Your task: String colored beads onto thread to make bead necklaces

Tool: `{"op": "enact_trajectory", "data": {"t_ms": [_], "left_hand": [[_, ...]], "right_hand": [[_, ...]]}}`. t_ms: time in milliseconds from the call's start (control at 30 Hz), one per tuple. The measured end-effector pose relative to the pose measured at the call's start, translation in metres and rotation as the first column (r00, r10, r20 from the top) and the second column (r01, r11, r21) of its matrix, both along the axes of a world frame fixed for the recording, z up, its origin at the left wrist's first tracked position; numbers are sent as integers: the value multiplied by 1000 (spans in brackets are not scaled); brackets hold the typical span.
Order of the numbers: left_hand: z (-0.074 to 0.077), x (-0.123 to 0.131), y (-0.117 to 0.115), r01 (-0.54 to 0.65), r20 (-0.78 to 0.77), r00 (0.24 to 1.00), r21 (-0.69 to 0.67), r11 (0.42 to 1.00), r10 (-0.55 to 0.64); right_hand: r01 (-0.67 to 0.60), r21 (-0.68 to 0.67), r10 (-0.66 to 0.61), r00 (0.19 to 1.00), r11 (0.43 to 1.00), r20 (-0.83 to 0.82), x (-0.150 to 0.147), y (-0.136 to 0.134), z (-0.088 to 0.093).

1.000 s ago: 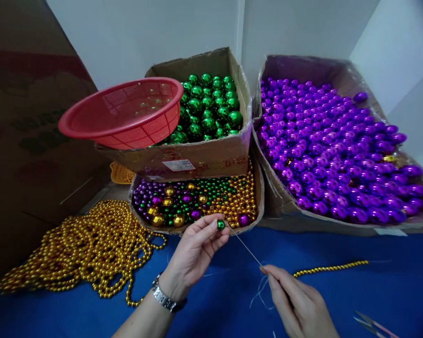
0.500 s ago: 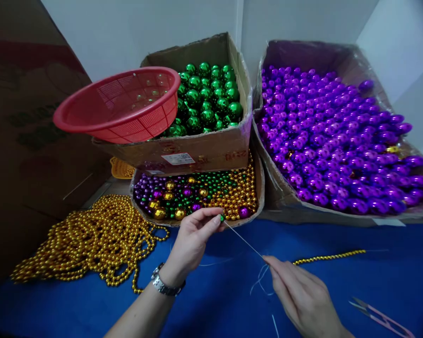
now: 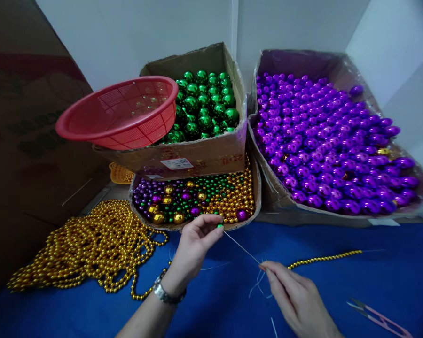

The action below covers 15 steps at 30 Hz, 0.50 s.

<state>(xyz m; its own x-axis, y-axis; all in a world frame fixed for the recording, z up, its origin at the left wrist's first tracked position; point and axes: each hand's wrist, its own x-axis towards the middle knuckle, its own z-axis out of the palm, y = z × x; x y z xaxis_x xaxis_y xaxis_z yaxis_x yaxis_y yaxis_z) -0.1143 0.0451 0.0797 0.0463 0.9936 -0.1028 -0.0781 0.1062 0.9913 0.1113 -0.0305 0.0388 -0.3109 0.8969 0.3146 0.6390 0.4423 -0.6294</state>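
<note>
One green bead (image 3: 220, 226) in tight pinch of left hand (image 3: 193, 244), close to lower box (image 3: 258, 197), at far end of needle (image 3: 242, 248); near end in narrow pinch of right hand (image 3: 296, 291). Needle's long axis aslant, away and leftward toward bead. Judged partway: already-strung gold strands (image 3: 88, 249) on blue table (image 3: 215, 300); green bead apparently left to thread, cannot confirm.
</note>
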Motion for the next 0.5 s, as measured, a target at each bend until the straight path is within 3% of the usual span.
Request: {"op": "enact_trajectory", "data": {"t_ms": [100, 167, 333, 500], "left_hand": [[-2, 2, -3, 70, 295, 955, -153, 986, -22], [-3, 6, -7, 126, 355, 933, -182, 975, -54], [-3, 15, -15, 209, 345, 928, -164, 964, -142], [3, 17, -12, 247, 263, 942, -112, 963, -211]], "right_hand": [[6, -95, -12, 998, 995, -67, -6, 1, 0], [11, -54, -15, 997, 998, -82, -10, 2, -1], [-13, -120, -4, 990, 993, -138, -17, 5, 6], [81, -62, -91, 982, 995, -167, -12, 7, 8]]}}
